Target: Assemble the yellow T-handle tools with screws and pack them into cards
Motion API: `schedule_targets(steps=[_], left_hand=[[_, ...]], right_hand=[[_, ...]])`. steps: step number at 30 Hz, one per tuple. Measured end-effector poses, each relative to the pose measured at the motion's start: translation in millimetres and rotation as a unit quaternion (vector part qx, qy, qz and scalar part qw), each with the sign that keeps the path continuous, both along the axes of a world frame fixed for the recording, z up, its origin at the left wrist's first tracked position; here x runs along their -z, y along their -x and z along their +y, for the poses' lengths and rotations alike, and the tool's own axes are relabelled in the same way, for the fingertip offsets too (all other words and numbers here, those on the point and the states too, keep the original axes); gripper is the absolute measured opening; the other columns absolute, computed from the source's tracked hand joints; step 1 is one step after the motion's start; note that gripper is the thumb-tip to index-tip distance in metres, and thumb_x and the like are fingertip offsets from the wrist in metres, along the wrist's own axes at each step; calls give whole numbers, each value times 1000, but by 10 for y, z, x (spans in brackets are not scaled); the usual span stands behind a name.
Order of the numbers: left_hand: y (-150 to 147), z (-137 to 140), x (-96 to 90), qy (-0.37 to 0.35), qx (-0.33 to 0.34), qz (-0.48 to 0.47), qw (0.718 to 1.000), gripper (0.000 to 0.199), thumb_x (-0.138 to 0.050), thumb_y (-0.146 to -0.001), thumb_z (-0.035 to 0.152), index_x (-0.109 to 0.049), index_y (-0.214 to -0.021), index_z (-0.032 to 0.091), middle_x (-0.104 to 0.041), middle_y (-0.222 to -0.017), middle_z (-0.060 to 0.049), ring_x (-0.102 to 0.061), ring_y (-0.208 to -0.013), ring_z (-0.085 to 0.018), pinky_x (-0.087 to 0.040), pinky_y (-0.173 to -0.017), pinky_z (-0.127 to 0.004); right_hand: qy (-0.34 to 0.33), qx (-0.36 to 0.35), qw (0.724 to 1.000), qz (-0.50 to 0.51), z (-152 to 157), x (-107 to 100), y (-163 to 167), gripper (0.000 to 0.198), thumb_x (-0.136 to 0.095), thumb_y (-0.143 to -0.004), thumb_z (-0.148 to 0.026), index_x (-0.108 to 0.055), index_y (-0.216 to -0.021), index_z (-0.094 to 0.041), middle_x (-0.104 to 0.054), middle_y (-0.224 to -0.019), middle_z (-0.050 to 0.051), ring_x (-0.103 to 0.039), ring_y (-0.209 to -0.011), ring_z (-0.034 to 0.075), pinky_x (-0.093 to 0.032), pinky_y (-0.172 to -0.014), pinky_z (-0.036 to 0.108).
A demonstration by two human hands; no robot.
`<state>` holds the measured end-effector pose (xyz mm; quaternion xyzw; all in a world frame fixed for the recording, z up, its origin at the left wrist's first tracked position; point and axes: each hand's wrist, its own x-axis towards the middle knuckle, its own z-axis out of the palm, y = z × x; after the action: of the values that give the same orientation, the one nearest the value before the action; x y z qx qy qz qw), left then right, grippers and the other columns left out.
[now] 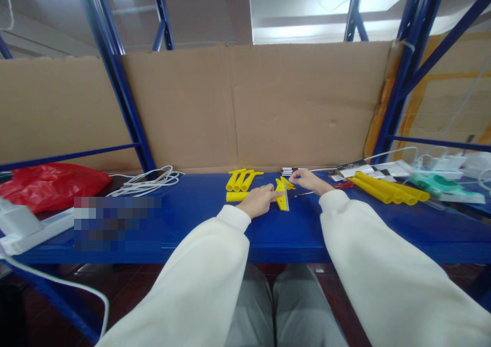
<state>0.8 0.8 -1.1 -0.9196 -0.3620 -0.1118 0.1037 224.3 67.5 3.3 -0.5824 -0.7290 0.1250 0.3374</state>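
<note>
My left hand (260,201) is closed over a yellow scraper on the blue bench. Its flat, winged head (283,198) with a pale blade edge sticks out right of my fingers, and a yellow tube end (235,197), apparently its handle, shows on the left. My right hand (309,180) is just beyond the head, fingertips pinched together by a small yellow piece (287,184); what they hold is too small to make out. A thin metal shaft (304,194) lies below the right hand, with a red item (343,185) to its right.
Three yellow T-shaped scrapers (244,180) lie behind my left hand. Several yellow tubes (389,188) lie at right, near a green-and-white packet (433,183). At left are a white cable coil (151,181), red plastic bag (57,183) and power strip (42,234). Cardboard (238,107) stands behind.
</note>
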Motion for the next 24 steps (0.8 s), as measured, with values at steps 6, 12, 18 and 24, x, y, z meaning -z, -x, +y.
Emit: schedule_targets(steps=[6, 12, 18, 24], left_hand=[[-12, -31, -1, 10, -1, -25, 1000, 42, -44, -95, 16, -64, -129, 31, -60, -102, -7, -61, -97, -21, -48, -87, -29], [-16, -46, -19, 7, 7, -19, 1000, 41, -45, -95, 15, -65, -128, 31, -61, -102, -6, -61, -97, -20, -48, -87, -28], [-18, -53, -30, 10, -1, -6, 1000, 42, -42, -97, 17, -63, -131, 29, -60, -104, -8, -60, -99, -21, -48, -87, -30], [-16, -58, -34, 13, -6, 0, 1000, 42, -41, -97, 18, -62, -132, 30, -60, -107, -8, -60, -101, -21, -48, -88, -30]], right_hand=[[-36, -147, 988, 24, -100, 3, 236, 14, -64, -75, -24, -62, -62, -18, -67, -74, 3, -61, -76, 17, -50, -79, 29], [-43, -157, 987, 13, -121, 0, 242, 15, -63, -75, -21, -59, -61, -18, -64, -73, 2, -59, -78, 16, -48, -82, 29], [-28, -161, 987, -3, -170, -18, 256, 12, -61, -74, -17, -59, -62, -18, -63, -74, 1, -58, -74, 15, -48, -78, 28], [-12, -165, 986, -17, -210, -41, 275, 13, -58, -78, -17, -60, -65, -18, -65, -72, 1, -59, -74, 16, -48, -76, 27]])
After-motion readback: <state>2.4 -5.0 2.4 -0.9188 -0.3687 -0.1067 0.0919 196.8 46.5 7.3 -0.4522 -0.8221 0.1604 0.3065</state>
